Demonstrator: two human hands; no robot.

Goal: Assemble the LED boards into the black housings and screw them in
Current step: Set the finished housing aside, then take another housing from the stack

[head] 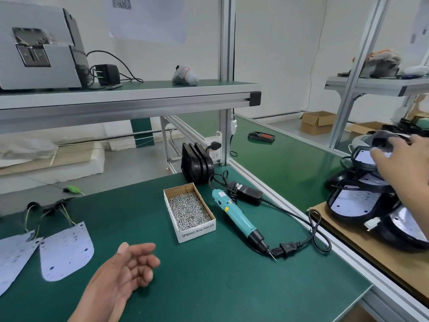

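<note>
Green mat [220, 287] under our left hand [130, 266], palm up, fingers loosely curled, holding nothing; our right hand [399, 161] lies on the piled black housings [348, 218] at the right, and we cannot tell whether it grips one; white LED boards [66, 252] lie far left; screws [189, 211] and screwdriver [239, 219] between.

The left grip [130, 267] sits at the lower centre-left of the frame, palm turned up and inward, fingers loosely curled and thumb raised, holding nothing. Its forearm [97, 303] comes in from the bottom edge. The right grip [398, 159] reaches in at the right edge, back of the hand showing, fingers spread and bent down. Whether it holds anything is unclear.
</note>
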